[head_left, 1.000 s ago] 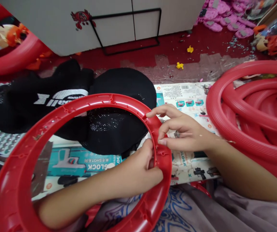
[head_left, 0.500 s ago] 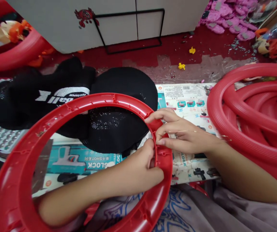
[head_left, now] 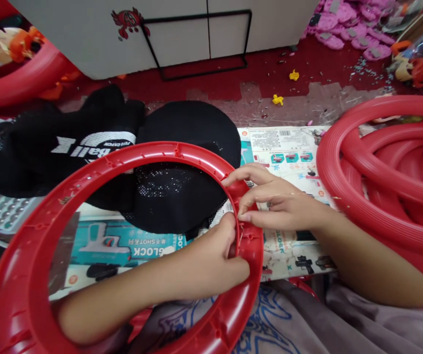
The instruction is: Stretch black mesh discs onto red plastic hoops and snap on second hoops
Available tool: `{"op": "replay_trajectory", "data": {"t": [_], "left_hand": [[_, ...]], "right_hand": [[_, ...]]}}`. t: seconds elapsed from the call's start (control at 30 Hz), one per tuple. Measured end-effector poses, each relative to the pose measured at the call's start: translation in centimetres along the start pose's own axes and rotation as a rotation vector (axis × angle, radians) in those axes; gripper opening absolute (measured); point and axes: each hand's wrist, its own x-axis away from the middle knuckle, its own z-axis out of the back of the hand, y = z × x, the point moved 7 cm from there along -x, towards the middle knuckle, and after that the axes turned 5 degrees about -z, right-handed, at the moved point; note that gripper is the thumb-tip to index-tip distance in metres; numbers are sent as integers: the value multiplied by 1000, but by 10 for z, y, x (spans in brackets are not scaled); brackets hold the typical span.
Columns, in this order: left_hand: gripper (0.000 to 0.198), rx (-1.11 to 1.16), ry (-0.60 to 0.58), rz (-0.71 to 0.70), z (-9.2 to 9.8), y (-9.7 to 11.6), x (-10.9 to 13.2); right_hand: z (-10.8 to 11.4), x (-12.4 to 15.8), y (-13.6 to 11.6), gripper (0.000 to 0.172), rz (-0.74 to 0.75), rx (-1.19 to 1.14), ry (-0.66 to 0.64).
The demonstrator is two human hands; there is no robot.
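Note:
A large red plastic ring [head_left: 250, 255], its hollow ribbed side facing up, lies tilted across my lap and the work surface. My left hand [head_left: 216, 260] reaches through its opening and grips the right side of the rim, thumb on top. At the same stretch of rim, my right hand [head_left: 270, 199] has thumb and fingers bent together in a pinch, other fingertips touching the inner edge. A thin pale strand [head_left: 240, 232] shows in the channel just below the pinch; its end between my fingertips is hidden. Small shiny bits sit in the ring's far left channel.
Red ribbed rings [head_left: 334, 162] are stacked at the right. Black fabric pieces [head_left: 189, 128] with white lettering lie behind my ring, over printed cardboard [head_left: 292, 142]. A tray of round shiny pieces [head_left: 7, 211] is at left. Pink parts [head_left: 344, 24] are piled on the floor.
A thin strand that ran over my right wrist has shifted, and a piece of it now shows in the channel below the fingertips. Both hands keep nearly the same place on the ring.

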Motion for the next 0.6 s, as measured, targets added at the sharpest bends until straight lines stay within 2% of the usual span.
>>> {"op": "replay_trajectory", "data": {"t": [0.07, 0.27, 0.4, 0.6], "left_hand": [[71, 8, -7, -12, 0, -1, 1], [70, -6, -48, 71, 2, -5, 6], [72, -13, -48, 46, 1, -1, 5], [58, -67, -76, 123, 1, -9, 7]], "right_hand": [[0, 0, -1, 8, 32, 12, -15], [1, 3, -5, 7, 134, 68, 3], [3, 4, -6, 14, 178, 69, 3], [7, 6, -9, 8, 179, 154, -8]]}}
